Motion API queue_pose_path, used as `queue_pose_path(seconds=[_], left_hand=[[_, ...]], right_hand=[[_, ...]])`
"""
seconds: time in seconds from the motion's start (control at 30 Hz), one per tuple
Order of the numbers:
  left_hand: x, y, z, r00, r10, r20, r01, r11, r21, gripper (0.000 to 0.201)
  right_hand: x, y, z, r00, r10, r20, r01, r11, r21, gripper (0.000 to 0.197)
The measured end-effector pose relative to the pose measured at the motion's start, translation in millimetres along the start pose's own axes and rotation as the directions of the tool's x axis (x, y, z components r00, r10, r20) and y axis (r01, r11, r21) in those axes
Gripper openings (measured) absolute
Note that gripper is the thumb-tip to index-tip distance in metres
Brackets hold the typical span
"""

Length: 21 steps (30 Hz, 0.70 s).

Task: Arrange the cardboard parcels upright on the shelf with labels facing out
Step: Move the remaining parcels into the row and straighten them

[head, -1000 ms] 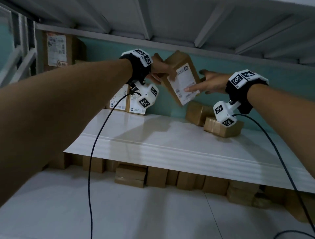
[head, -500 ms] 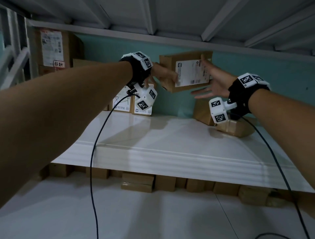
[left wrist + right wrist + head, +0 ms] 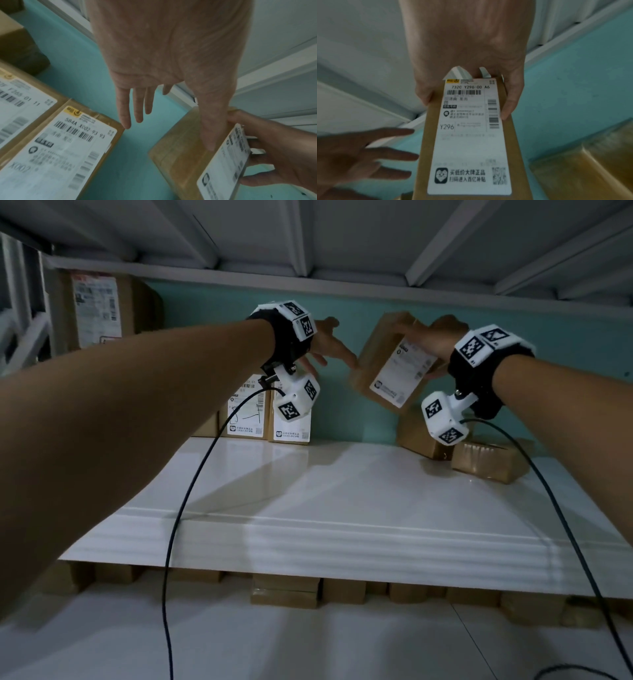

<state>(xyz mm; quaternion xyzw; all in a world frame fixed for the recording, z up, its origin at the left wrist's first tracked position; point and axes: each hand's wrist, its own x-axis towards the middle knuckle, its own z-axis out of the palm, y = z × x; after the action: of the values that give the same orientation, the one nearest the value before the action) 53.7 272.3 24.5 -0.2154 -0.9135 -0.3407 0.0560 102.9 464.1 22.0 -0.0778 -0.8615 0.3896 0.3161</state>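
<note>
Held tilted at centre frame only by the right hand (image 3: 433,345) pinching its top, the parcel (image 3: 394,364) could slip while the left hand (image 3: 325,347) hovers spread.

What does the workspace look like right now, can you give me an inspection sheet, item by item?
Surface: white shelf, glossy; a second white shelf below it.
Job's things: held parcel in the air, tilted, label facing out; two labelled parcels upright at the back wall; two plain parcels lying at the right, no label showing.
Clutter: row of boxes under the shelf; big box at upper left.
Grippers: right hand grips the held parcel by its top end; left hand open, fingers spread; the left wrist view shows its thumb on the parcel's side.
Cables: black cable from each wrist camera, hanging over the shelf.
Surroundings: teal wall; grey ribbed shelf underside overhead.
</note>
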Motion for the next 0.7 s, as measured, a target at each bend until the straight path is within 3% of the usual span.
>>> queue_pose_path(seconds=[0.1,0.2,0.33,0.5,0.7], left_hand=[[2,4,-5,1.000,0.024,0.002,-0.024,0.999,0.026,0.105],[6,7,-3,0.998,0.057,-0.015,-0.057,0.998,0.041,0.094],[13,5,-3,0.996,0.080,0.026,-0.082,0.994,0.076,0.082],[15,3,2,0.987,0.051,0.150,-0.086,0.968,0.235,0.090],[12,-7,4,0.984,0.056,0.169,-0.114,0.929,0.353,0.067]], right_hand=[[6,-2,10,0.998,-0.056,0.013,0.057,0.988,-0.143,0.096],[8,-5,24,0.995,-0.078,0.064,0.092,0.966,-0.240,0.103],[3,-12,44,0.981,-0.110,0.158,0.159,0.925,-0.344,0.108],[-3,-8,70,0.963,-0.118,0.241,0.234,0.809,-0.539,0.109],[-6,-9,71,0.936,-0.169,0.309,0.334,0.709,-0.622,0.101]])
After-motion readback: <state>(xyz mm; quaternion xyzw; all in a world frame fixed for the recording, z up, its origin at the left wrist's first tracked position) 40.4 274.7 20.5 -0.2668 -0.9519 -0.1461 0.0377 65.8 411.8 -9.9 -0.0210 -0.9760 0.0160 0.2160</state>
